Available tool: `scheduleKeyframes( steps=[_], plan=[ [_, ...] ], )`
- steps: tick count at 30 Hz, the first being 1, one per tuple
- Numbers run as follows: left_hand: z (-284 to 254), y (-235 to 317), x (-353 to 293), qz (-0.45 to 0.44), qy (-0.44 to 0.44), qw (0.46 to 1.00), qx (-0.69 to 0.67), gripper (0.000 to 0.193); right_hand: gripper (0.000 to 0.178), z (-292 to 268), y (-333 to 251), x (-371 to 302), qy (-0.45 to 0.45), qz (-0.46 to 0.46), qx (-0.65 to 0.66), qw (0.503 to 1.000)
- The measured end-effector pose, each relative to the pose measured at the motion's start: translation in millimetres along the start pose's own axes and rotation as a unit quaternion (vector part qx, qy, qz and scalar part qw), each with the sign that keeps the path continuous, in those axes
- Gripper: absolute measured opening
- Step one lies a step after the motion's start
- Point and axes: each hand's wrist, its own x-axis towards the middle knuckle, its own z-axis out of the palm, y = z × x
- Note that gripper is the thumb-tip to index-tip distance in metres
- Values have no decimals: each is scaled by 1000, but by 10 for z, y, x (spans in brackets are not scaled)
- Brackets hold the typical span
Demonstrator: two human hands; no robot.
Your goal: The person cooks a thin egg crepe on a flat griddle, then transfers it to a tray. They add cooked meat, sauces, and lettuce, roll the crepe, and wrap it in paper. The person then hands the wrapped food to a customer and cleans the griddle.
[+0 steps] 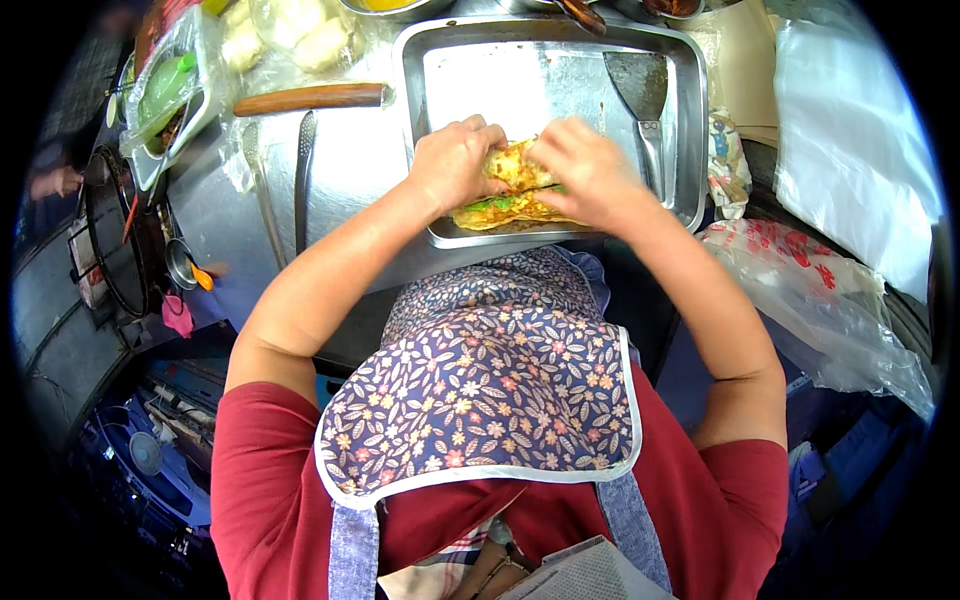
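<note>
Pinching the browned, egg-yellow flatbread by its far part, we have our left hand closed around its left end and our right hand curled over its right end. The right fingers are blurred, so we cannot make out exactly where their tips press. Some green filling shows along the near fold; the rest is hidden, and we cannot tell whether this is one folded piece or two.

The flatbread lies at the near side of a metal tray, whose far left glares white. In its right side rests a broad scraper, handle toward us, its near end partly behind our right hand.

Left of the tray, a wooden stick lies crosswise, one end under clear plastic, with a dark slim tool just nearer. Farther off, pale dough lumps blur beneath plastic, and a bowl of something yellow is cut off by the far edge. To the right hang clear plastic bags.
</note>
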Motion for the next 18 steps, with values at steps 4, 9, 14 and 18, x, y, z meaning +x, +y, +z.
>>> scheduleKeyframes(
  steps=[4, 9, 14, 18],
  plan=[
    [4, 45, 71, 41, 79, 996, 24, 47, 51, -93, 310, 173, -66, 62, -34, 995],
    [-57, -161, 256, 97, 178, 975, 89, 47, 30, 108, 431, 344, 85, 19, -145, 986],
    [-53, -48, 7, 135, 206, 969, 19, 52, 19, 299, 307, 126, 185, -28, -218, 958],
    [48, -12, -187, 65, 177, 981, -40, 49, 21, 359, 148, -64, 174, -20, -165, 971]
  ],
)
